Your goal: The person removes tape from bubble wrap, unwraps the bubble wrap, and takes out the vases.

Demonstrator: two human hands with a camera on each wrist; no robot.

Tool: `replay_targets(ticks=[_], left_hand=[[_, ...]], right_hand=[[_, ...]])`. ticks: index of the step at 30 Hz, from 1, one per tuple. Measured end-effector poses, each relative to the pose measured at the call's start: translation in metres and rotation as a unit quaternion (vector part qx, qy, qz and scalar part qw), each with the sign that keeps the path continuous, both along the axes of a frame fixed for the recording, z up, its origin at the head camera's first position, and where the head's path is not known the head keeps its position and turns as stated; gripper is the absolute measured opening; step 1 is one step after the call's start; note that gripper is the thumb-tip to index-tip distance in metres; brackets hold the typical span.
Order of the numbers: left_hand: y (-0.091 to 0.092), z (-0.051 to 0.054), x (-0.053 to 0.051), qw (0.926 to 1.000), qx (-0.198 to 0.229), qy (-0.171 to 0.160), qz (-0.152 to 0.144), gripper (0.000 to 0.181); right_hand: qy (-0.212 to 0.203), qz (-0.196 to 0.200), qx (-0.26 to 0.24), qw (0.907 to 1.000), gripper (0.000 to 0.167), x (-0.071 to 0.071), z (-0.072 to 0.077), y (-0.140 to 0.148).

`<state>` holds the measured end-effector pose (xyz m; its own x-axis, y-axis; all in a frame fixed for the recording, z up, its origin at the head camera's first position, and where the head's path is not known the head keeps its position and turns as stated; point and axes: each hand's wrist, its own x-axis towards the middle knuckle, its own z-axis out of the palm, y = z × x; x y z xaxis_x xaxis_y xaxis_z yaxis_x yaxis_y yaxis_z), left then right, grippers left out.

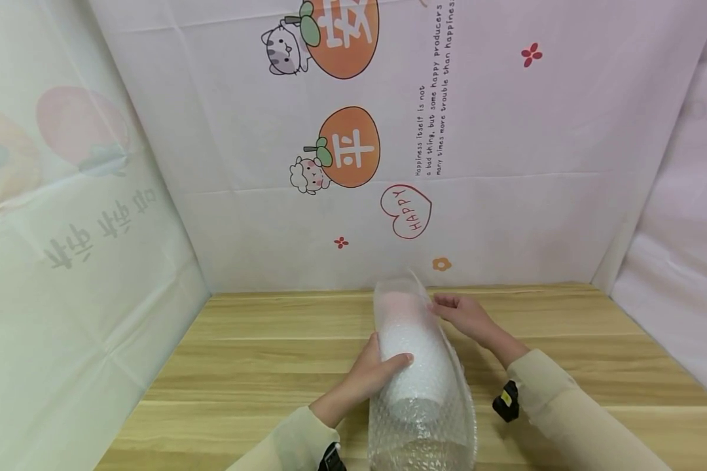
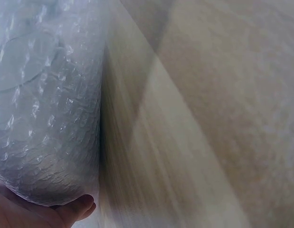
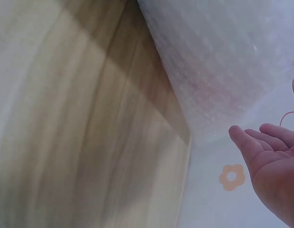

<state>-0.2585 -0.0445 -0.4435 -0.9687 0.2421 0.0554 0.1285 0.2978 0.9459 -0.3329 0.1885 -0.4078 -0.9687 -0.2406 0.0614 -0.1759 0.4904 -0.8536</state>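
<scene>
We see a yellowish wood-grain tabletop (image 1: 259,366) before a far white fabric wall (image 1: 495,144) printed with round orange fruits (image 1: 356,147); a creased white left sheet (image 1: 94,314) and pinkish-white right sheet (image 1: 683,275) flank it.

On the rear cloth (image 1: 507,131), from the head view's centre, "HAPPY" is printed in a red heart (image 1: 406,211) at 2 o'clock, "平" and a cropped "安" on orange fruits (image 1: 350,147) at 12, and, sideways at 1, "Happiness itself is not a bad thing, but some happy producers many times more trouble than happiness".
</scene>
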Motion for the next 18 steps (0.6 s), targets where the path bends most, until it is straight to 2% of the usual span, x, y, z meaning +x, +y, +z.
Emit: replay_targets(ticks=[5, 13, 18], left_hand=[[0.000, 0.001, 0.000, 1.0000, -0.002, 0.002, 0.000, 0.084], [0.000, 0.000, 0.000, 1.0000, -0.004, 0.008, 0.002, 0.086], [0.001, 0.001, 0.000, 0.9999, -0.010, 0.003, 0.003, 0.090]], right_hand=[[0.008, 0.001, 0.002, 1.0000, 0.065, -0.012, 0.001, 0.000], [0.017, -0.012, 0.042, 0.9989, 0.076, -0.027, -0.001, -0.006], [0.031, -0.012, 0.048, 0.9983, 0.070, -0.034, -0.004, -0.011]])
